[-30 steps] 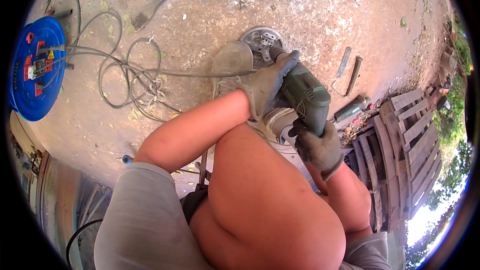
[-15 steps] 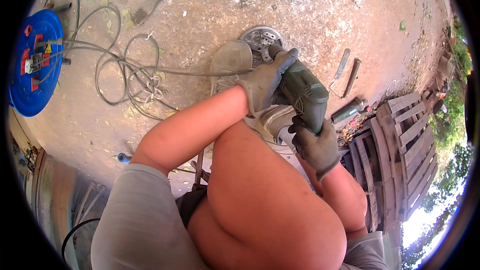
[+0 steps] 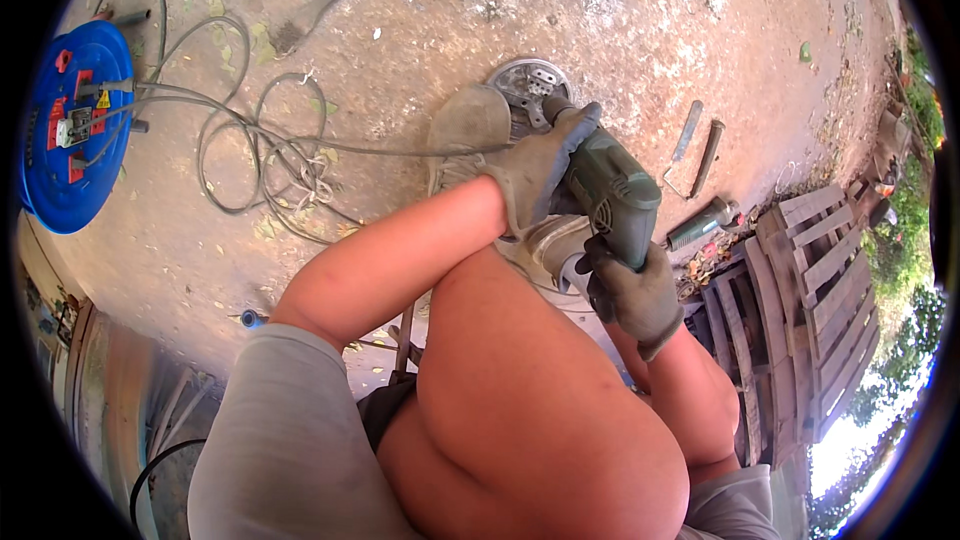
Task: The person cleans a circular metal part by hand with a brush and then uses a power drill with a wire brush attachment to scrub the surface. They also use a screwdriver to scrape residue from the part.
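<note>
A dark green power drill (image 3: 618,190) slants across in front of me, its nose toward a round metal part (image 3: 528,83) on the ground. My left hand (image 3: 550,160), in a grey-brown work glove, wraps round the front of the drill behind the chuck. At the rear, my right hand (image 3: 640,295), gloved too, is closed round the handle. Whether the bit touches the metal part is hidden behind the chuck and glove. My left shoe (image 3: 468,122) stands against the edge of the metal part; my other shoe (image 3: 557,245) is partly under the drill.
A blue cable reel (image 3: 100,160) with plugged-in cords stands at the left, and a loose grey cable (image 3: 262,155) coils over the ground. To the right lie a chisel-like bar (image 3: 707,158), a flat metal strip (image 3: 687,130), a green cylindrical tool (image 3: 700,223) and wooden pallets (image 3: 790,310).
The whole view has shifted slightly to the right. Both hands keep the same hold on the drill, with no clear movement against the metal part.
</note>
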{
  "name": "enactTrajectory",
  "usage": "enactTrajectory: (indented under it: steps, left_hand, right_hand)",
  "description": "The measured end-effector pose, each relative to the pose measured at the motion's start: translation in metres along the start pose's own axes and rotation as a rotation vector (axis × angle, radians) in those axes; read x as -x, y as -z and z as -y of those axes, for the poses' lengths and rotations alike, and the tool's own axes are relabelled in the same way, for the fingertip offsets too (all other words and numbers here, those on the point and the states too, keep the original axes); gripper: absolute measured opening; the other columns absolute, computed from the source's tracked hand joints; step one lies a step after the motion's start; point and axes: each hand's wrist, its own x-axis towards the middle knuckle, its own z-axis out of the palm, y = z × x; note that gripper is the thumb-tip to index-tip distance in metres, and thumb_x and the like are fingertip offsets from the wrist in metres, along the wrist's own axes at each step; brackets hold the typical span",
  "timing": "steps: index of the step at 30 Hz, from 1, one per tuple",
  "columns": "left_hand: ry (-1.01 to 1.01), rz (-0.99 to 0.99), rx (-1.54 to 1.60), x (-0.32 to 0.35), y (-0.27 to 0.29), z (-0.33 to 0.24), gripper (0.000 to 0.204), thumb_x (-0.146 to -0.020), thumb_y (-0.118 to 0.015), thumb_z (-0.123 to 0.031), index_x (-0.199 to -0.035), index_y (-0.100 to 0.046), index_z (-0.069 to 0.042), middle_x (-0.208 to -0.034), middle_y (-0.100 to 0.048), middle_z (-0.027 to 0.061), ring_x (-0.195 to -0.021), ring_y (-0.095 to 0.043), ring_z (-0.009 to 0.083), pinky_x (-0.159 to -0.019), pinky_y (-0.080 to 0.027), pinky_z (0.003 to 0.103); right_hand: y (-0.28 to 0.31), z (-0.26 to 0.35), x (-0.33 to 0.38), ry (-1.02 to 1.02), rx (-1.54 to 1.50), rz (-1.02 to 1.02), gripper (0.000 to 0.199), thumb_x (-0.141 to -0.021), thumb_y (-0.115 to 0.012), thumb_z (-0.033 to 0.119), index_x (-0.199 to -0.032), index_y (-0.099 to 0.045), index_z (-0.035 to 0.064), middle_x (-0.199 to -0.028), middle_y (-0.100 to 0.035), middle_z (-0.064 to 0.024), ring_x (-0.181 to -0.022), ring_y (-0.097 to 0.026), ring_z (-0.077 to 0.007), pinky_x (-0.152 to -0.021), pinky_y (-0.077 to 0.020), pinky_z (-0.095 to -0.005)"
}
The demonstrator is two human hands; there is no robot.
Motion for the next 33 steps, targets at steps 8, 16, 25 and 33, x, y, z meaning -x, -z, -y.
enactTrajectory:
  steps: [8,16,25,33]
  left_hand:
    - [-0.009,0.011,0.007,0.0,0.002,-0.004,0.056,-0.106,-0.064,-0.066,-0.13,-0.068,-0.015,-0.123,-0.075,0.0065,-0.115,-0.075,0.0216,-0.103,-0.063,0.052]
    - [0.009,0.063,0.021,-0.013,0.01,0.0,0.052,-0.107,-0.064,-0.065,-0.126,-0.068,-0.016,-0.122,-0.075,0.0056,-0.109,-0.074,0.0207,-0.099,-0.063,0.05]
    - [0.043,0.051,-0.002,0.01,-0.003,-0.002,0.053,-0.107,-0.065,-0.064,-0.129,-0.068,-0.016,-0.121,-0.075,0.0052,-0.108,-0.074,0.02,-0.098,-0.063,0.047]
    - [0.027,0.033,-0.001,0.009,-0.005,0.0,0.058,-0.106,-0.067,-0.065,-0.131,-0.067,-0.013,-0.121,-0.073,0.0071,-0.109,-0.075,0.0218,-0.096,-0.065,0.047]
  right_hand:
    - [-0.002,-0.003,-0.005,0.058,0.04,-0.002,0.024,-0.097,-0.07,0.017,-0.106,-0.075,-0.0043,-0.082,-0.075,-0.0093,-0.067,-0.068,-0.0154,-0.063,-0.0545,-0.0333]
    - [-0.012,-0.015,-0.005,0.098,0.0,-0.098,0.025,-0.098,-0.071,0.016,-0.112,-0.075,-0.004,-0.086,-0.078,-0.0109,-0.07,-0.072,-0.017,-0.066,-0.0573,-0.0341]
    - [-0.008,-0.006,0.014,0.058,-0.078,-0.032,0.026,-0.098,-0.072,0.016,-0.114,-0.076,-0.0039,-0.08,-0.075,-0.0101,-0.064,-0.068,-0.0135,-0.058,-0.0536,-0.0315]
    - [-0.001,-0.007,0.016,0.075,-0.03,-0.06,0.027,-0.097,-0.073,0.018,-0.113,-0.078,-0.0037,-0.077,-0.074,-0.0096,-0.066,-0.07,-0.0147,-0.06,-0.0545,-0.0328]
